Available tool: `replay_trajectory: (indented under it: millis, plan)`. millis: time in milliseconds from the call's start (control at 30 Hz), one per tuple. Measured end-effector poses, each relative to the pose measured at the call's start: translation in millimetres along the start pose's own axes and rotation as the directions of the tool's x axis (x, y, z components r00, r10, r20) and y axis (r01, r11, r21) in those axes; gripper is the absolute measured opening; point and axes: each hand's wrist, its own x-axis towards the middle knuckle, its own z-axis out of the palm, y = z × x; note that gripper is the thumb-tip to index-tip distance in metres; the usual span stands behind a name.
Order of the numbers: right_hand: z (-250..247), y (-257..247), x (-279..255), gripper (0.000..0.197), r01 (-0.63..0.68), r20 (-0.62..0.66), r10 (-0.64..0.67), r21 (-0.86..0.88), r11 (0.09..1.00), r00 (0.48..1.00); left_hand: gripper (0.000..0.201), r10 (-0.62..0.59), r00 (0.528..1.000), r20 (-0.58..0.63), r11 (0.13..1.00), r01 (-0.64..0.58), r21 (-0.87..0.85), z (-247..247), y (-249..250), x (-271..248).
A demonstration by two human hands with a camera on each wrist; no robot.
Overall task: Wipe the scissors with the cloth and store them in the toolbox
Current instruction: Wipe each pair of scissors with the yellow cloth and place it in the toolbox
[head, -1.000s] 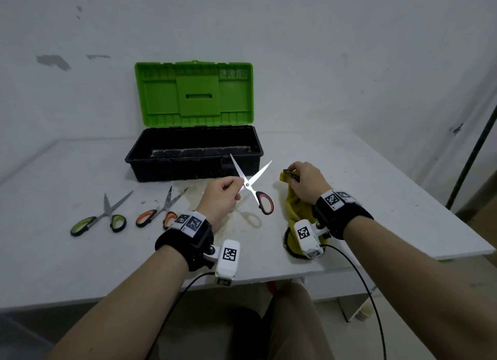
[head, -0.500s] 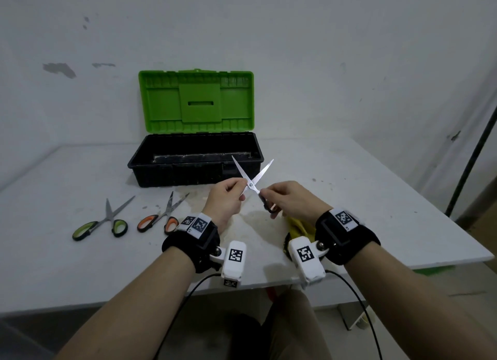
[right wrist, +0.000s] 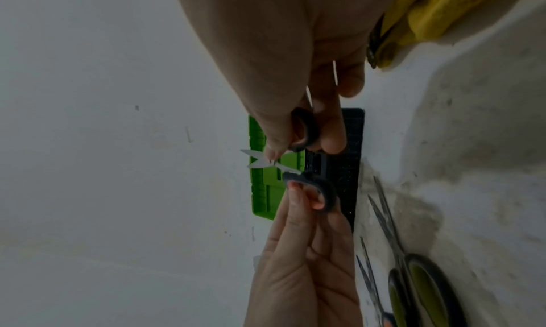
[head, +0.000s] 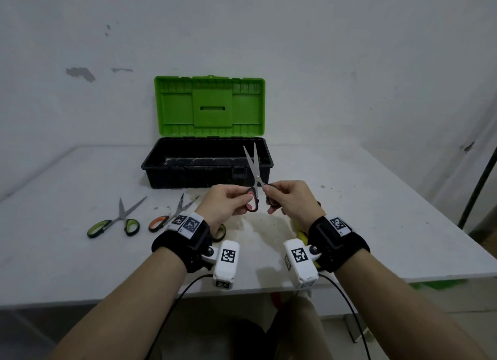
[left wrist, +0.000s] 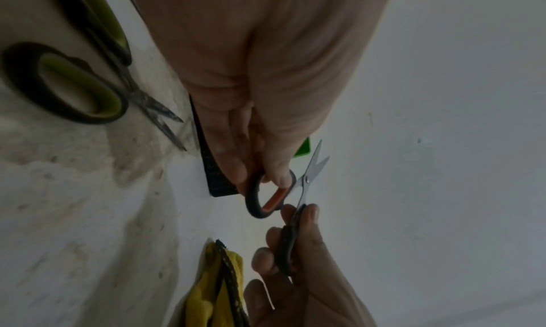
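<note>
Pinching 1 handle loop each, the left hand [head: 224, 202] and right hand [head: 291, 199] hold the small red-and-black-handled steel scissors [head: 254, 175] upright, blades slightly parted, tips toward the open green-lidded black plastic toolbox [head: 207, 162] just beyond; the crumpled yellow cloth [left wrist: 217, 285] lies below the right wrist.

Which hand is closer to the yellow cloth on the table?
Right. The right hand is up off the table, just above and beyond the cloth, pinching one scissors handle. The left hand pinches the other handle, farther left.
</note>
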Motion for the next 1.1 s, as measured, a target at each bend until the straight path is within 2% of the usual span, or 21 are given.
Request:
replay_trajectory:
  millis: [200,267,367,433,533,667,733,833,900,1000,1100]
  plan:
    - [26,4,-5,0.021,0.015,-0.097,-0.008,0.068,0.998,0.995,0.01,-0.02,0.997,-0.07,0.997,0.015,-0.07,1,0,-1]
    - [28,1,-5,0.019,0.035,-0.132,-0.037,-0.014,0.999,0.991,0.01,-0.029,0.995,-0.091,0.997,0.022,-0.078,1,0,-1]
    - [29,-3,-1,0.031,0.083,-0.229,-0.133,-0.216,0.973,0.964,0.008,-0.032,0.988,-0.152,0.995,0.017,-0.102,-1,7,4]
    - [34,-10,1,0.03,0.124,-0.216,-0.21,-0.352,0.928,0.953,0.011,-0.013,0.984,-0.175,0.995,-0.005,-0.104,-4,16,8]
    - [40,-23,11,0.031,0.146,-0.181,-0.243,-0.429,0.892,0.953,0.015,0.001,0.982,-0.189,0.995,-0.019,-0.094,-12,31,16]
    - [46,-42,38,0.035,0.148,-0.177,-0.276,-0.523,0.84,0.945,0.026,0.017,0.993,-0.115,0.999,-0.021,-0.03,-28,47,33]
    - [46,-49,58,0.038,0.105,-0.201,-0.247,-0.535,0.838,0.948,0.026,0.051,0.993,-0.111,0.996,-0.042,0.077,-46,55,49]
    - [36,-57,94,0.039,-0.008,-0.229,-0.155,-0.581,0.814,0.961,0.025,0.126,0.974,-0.19,0.974,-0.085,0.21,-95,62,81]
    - [32,-58,123,0.045,-0.081,-0.227,-0.086,-0.636,0.768,0.97,0.027,0.139,0.956,-0.259,0.953,-0.058,0.297,-133,60,103]
    - [38,-56,159,0.053,-0.207,-0.233,0.044,-0.742,0.638,0.971,0.036,0.127,0.927,-0.354,0.897,0.044,0.439,-189,47,131]
    - [50,-54,181,0.047,-0.217,-0.18,0.12,-0.818,0.533,0.976,0.045,0.048,0.913,-0.405,0.758,0.23,0.61,-228,29,152]
